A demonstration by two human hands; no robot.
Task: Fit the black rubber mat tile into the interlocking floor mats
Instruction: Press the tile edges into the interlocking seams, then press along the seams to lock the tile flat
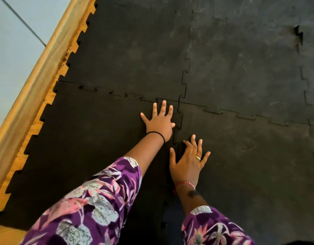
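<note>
A black rubber mat tile (pixel 85 142) lies at the near left, its toothed edges meeting the neighbouring interlocking floor mats (pixel 241 68). My left hand (pixel 159 122) presses flat on the tile's far right corner, fingers spread, beside the seam (pixel 178 121) where one tooth stands slightly raised. My right hand (pixel 187 162) rests flat, fingers apart, across the same seam nearer to me, mostly on the mat to the right (pixel 250 165). Neither hand holds anything.
A wooden skirting board (pixel 37 71) and a strip of wooden floor (pixel 23 156) run along the mats' toothed left edge, below a pale wall (pixel 9 41). A tooth sticks up at a far right seam (pixel 298 35). Purple floral sleeves cover both forearms.
</note>
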